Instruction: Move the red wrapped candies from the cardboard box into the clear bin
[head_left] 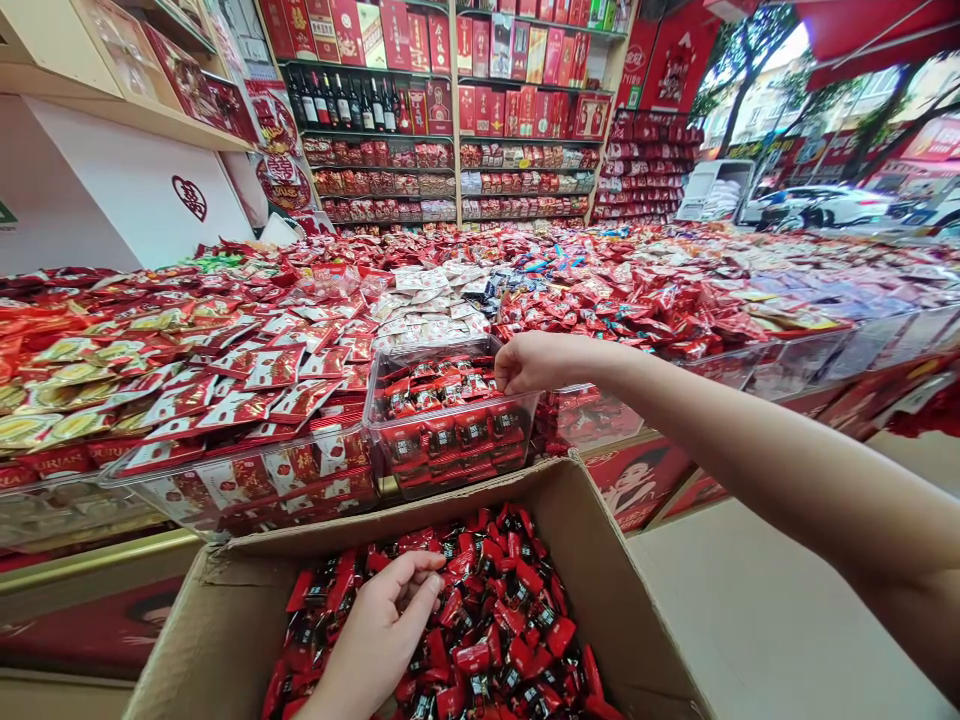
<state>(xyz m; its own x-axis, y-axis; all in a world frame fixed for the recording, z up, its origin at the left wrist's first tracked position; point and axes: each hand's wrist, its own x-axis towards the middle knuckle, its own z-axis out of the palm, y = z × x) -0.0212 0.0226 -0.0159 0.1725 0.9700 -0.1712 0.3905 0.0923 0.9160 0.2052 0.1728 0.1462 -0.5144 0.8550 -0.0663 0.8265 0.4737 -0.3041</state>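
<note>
An open cardboard box point(626, 590) in front of me holds a heap of small candies point(487, 620) in red and black wrappers. My left hand point(386, 615) is over this heap, fingers curled and thumb tip close to the index fingertip; anything inside the grip is hidden. Beyond the box stands a clear plastic bin point(450, 412) with rows of similar red and black candies point(442, 385). My right hand point(529, 362) is closed at the bin's right side, its fingertips bent down by the candies. What it holds, if anything, does not show.
Bins of red and white packets point(255, 385) flank the clear bin on the left, and red packets point(622, 300) are piled on the right. White packets point(431, 300) lie behind. Shelves with wine bottles point(345, 105) and red boxes rise at the back. Pale floor point(750, 600) shows on the right.
</note>
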